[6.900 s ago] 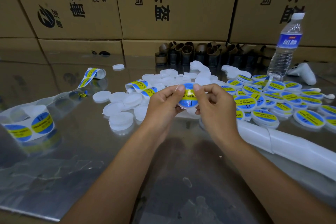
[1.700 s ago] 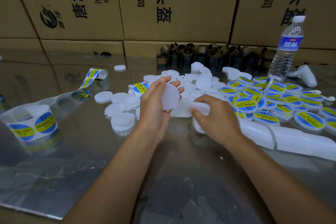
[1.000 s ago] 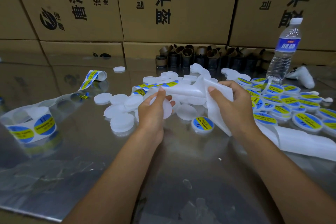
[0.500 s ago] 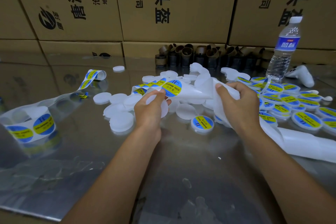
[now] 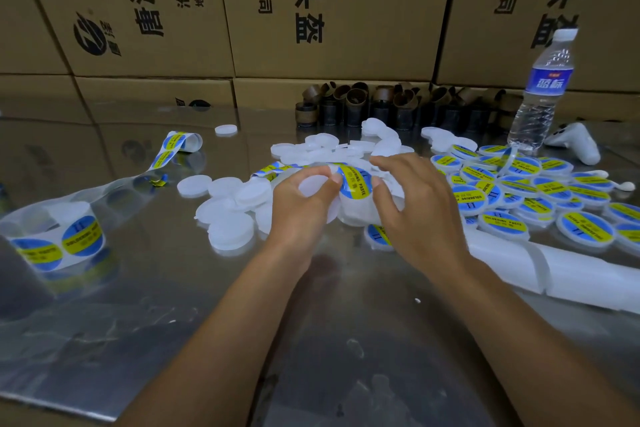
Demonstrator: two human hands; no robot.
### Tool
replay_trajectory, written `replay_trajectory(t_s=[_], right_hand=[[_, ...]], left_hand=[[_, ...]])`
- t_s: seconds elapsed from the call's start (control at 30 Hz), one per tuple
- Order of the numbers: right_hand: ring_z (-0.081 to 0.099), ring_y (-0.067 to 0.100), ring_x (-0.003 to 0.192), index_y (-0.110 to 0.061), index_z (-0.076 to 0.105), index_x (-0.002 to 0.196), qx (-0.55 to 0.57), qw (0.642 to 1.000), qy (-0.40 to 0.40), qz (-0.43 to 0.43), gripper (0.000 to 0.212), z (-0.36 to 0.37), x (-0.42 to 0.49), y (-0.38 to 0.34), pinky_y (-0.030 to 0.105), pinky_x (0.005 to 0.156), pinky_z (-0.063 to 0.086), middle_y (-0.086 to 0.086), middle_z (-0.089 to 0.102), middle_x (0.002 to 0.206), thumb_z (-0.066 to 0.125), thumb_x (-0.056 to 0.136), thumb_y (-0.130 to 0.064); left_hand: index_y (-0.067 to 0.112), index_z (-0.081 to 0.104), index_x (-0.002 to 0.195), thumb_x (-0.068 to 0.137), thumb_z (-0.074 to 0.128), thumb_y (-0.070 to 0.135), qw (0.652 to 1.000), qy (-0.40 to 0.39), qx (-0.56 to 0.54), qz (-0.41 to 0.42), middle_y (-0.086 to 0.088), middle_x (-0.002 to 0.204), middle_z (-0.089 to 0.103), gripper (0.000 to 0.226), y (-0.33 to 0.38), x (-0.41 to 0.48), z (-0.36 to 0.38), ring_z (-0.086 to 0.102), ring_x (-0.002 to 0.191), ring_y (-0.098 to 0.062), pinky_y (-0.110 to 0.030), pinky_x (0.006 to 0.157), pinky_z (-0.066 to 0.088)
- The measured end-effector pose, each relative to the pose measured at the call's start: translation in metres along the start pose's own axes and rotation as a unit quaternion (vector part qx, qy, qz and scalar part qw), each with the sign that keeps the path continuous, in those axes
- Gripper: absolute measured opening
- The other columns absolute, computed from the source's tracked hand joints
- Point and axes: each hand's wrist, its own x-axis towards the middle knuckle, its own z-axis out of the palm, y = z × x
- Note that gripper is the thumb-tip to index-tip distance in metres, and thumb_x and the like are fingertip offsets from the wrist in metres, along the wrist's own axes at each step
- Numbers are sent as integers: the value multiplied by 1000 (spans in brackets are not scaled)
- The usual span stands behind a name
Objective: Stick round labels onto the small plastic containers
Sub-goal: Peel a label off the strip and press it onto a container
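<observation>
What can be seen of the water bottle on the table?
The water bottle is clear ribbed plastic with a white cap and a blue band label printed in white. It stands upright and closed at the far right of the table, before the cardboard boxes, with a white handheld device just right of its base.

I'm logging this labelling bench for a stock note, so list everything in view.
table: one, shiny metal, under everything
cardboard boxes: several, brown, stacked behind table
cardboard cores: cluster, brown, back centre
water bottle: one, clear, blue label, back right
handheld device: one, white, beside the bottle
blank containers: pile, white, centre left
labelled containers: pile, blue-yellow tops, right
label roll: one, blue-yellow, left
label strip: one, white backing, centre out to the right
held container: one, white, centre
left hand: grips held container
right hand: pinches label strip
</observation>
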Motion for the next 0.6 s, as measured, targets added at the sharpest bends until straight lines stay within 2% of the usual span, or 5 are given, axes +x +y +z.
replay_trajectory(t_s=[0.07, 0.2, 0.37, 0.47, 0.6], right_hand=[[58, 29, 99, -9, 66, 112, 12, 1000, -13, -7, 28, 2, -1, -2, 36, 86, 41, 8, 66, 105, 51, 88, -15], [56, 28, 99, -10, 65, 114, 32, 999, -26, -3, 27, 3, 0, 0, 38, 86, 43, 7, 65, 106, 50, 92, -13], [55, 23, 104, -11, 64, 116, 74, 997, 1, 26, 29, 1, 1, -1, 35, 89, 42, 4, 63, 108, 48, 93, -19], [57, 23, 101, -11, 65, 114, 83, 996, 13, 13, 28, 0, 2, -1, 36, 88, 44, 4, 64, 105, 51, 92, -20], [60, 25, 96, -9, 67, 107, 74, 997, 35, 7, 22, 1, 2, -1, 39, 85, 45, 3, 68, 100, 58, 90, -17]], left_hand=[[30, 67, 76, 84, 70, 18, 1000, -22, 9, 8, 21, 76, 68, 14, 0, -1, 0, 61, 69, 8, -9, 57, 47], [32, 70, 95, 85, 69, 19, 996, -85, 18, 10, 3, 111, 69, 16, 2, -5, 1, 63, 103, -12, -27, 85, 53], [37, 71, 92, 85, 69, 18, 992, -126, -11, 18, 10, 100, 72, 20, 6, -6, 0, 65, 95, -10, -23, 74, 54], [35, 72, 88, 86, 67, 14, 990, -133, -36, 22, 12, 87, 73, 22, 6, -6, 0, 67, 80, -4, -17, 62, 50], [34, 73, 90, 86, 67, 15, 990, -130, -38, 23, 9, 91, 73, 20, 6, -7, 0, 67, 82, -6, -18, 63, 49]])
